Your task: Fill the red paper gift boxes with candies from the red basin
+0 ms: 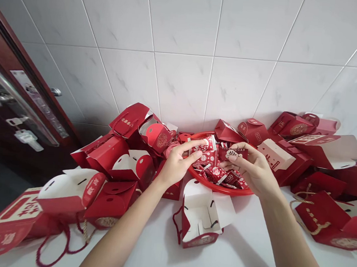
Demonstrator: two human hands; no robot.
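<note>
Over a red plastic basin (206,184) full of wrapped candies (217,174), both hands are raised. My left hand (180,159) pinches a red-and-white candy packet (206,153) between thumb and fingers. A dark red candy packet (238,155), with partly covered lettering ending in "SUGAR", is held by my right hand (254,167). Just in front of the basin stands an open gift box (199,220), its white inside showing and no candy visible in it. A dark red cord hangs at its left side.
Red gift boxes crowd the white table (152,258) on both sides, such as a box (112,203) at left and a corded box (331,222) at right. Behind rises a tiled wall (183,91). A door with keys (27,132) stands at far left.
</note>
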